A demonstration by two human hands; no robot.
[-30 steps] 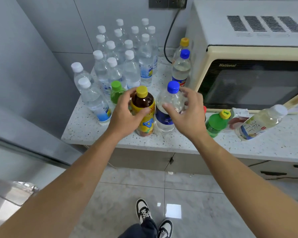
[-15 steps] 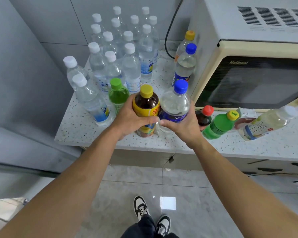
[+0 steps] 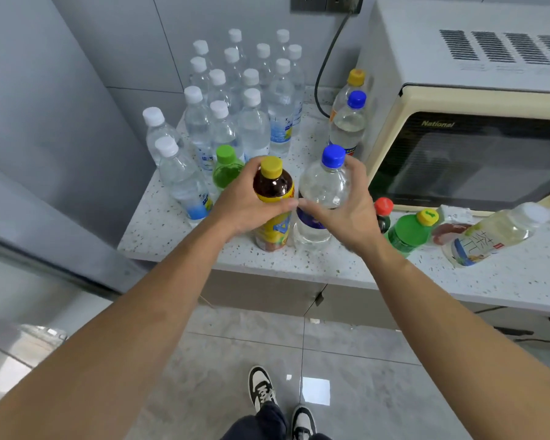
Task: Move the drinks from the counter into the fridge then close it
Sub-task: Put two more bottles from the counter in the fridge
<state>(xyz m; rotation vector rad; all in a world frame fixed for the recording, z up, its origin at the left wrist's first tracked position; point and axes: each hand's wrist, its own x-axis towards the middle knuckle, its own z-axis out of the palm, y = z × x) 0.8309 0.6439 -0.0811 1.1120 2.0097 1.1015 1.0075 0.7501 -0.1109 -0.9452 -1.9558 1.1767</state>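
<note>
microwave [image 3: 477,128] cut off at right edge, red-capped bottle [image 3: 383,211] half hidden behind right hand [image 3: 346,214]

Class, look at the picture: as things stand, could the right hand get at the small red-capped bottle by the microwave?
Probably not yet: the right hand grips the blue-capped clear bottle. The red-capped bottle stands just beside its wrist with nothing in front, so once freed, likely yes.

One cam only, head-worn, wide-angle, so no 2nd view overlaps. It looks fwd and steeply down: the person's black-and-white sneakers [image 3: 281,404] sit at bottom centre, the grey glossy tiled floor [image 3: 346,354] just above. Both forearms run up from the bottom corners to mid-frame. The white speckled stone counter [image 3: 505,281] crosses the middle, close. Far right the cream microwave [image 3: 464,100]; the grey tiled wall [image 3: 204,27] closes the top.
</note>
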